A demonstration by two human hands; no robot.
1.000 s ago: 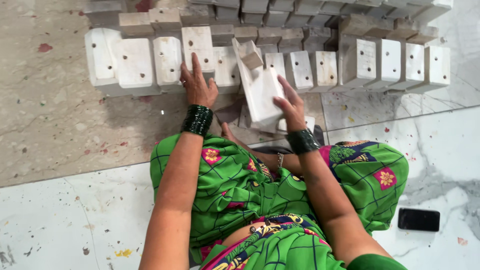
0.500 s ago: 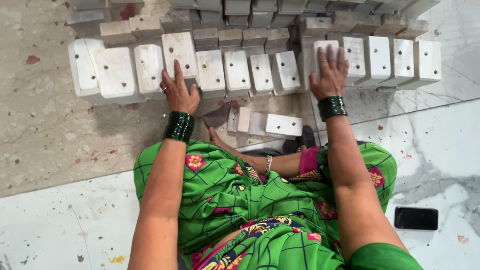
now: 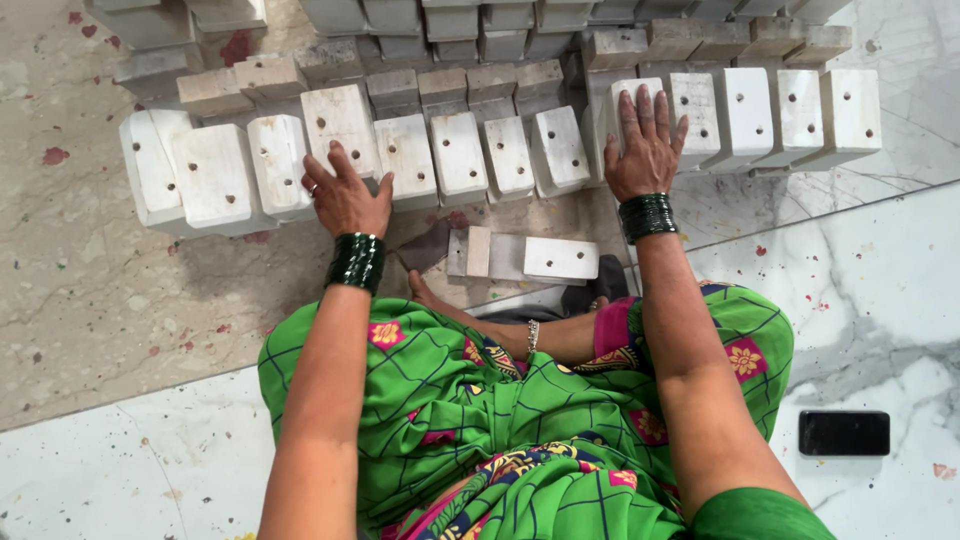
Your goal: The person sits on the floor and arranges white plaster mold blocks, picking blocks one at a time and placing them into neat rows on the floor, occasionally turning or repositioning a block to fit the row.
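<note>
The left hand (image 3: 345,195) is lying palm down with its fingers spread apart, gripping nothing, and its fingertips are pressing against the lower face of a white drilled block (image 3: 340,130) in the front row of blocks (image 3: 460,155). A stack of dark green bangles (image 3: 356,262) is circling the wrist just below it. The right hand (image 3: 645,150) is resting flat as well, fingers fanned open and clamped on nothing, covering a white block (image 3: 635,100) further along the same row, with a matching set of green bangles (image 3: 648,215) sitting on that wrist.

Between the two hands, the row is running across the stone floor (image 3: 90,300) from its far left side to its far right side, each block standing on edge and leaning against its neighbour, small round holes showing in the faces. Behind that row, further rows of grey and tan blocks (image 3: 470,80) are stacking up towards the far edge of the floor.

Nearer the person, a loose block (image 3: 560,258) is lying flat on the floor just in front of the row, touching a shorter pale block (image 3: 470,252) beside it. The person's bare foot (image 3: 425,292) is poking out next to these, and the green patterned garment (image 3: 520,420) is covering the folded legs. A black phone (image 3: 843,433) is lying on the white marble slab (image 3: 880,300) towards the near right corner, well apart from both hands.
</note>
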